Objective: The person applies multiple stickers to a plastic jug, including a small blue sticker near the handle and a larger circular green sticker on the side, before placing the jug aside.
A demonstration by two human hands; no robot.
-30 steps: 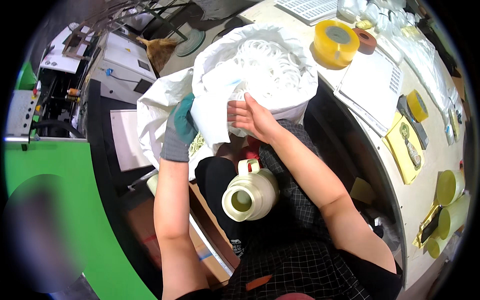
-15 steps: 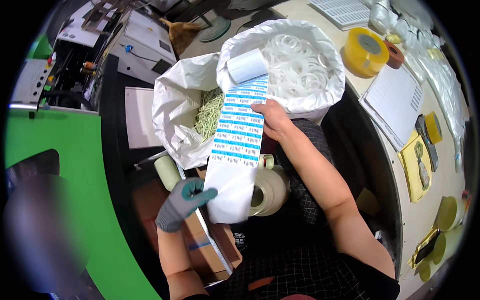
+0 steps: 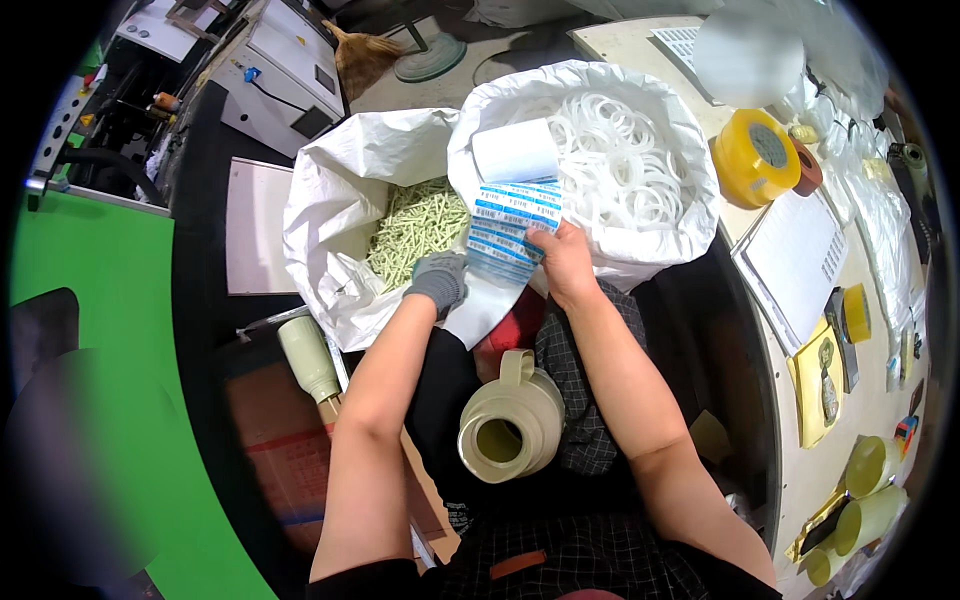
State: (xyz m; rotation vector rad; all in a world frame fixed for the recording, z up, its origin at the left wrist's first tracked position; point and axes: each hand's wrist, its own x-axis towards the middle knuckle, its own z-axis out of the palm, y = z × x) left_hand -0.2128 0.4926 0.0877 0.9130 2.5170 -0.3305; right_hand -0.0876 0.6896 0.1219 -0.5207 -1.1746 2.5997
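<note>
Pinching the label strip point(image 3: 500, 240) by its right edge: right hand point(image 3: 566, 262), thumb on top, nearly closed. Left hand point(image 3: 438, 278) (gloved) is at the strip's left edge; can't tell its grip. Strip lies near-left of the white rings point(image 3: 632, 150), roll point(image 3: 515, 152) at its far end. Risk: uneven pull could crease labels or drop the roll into the rings.

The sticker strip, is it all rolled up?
Partly unrolled: the sticker strip runs from the white roll to the right hand.
</note>
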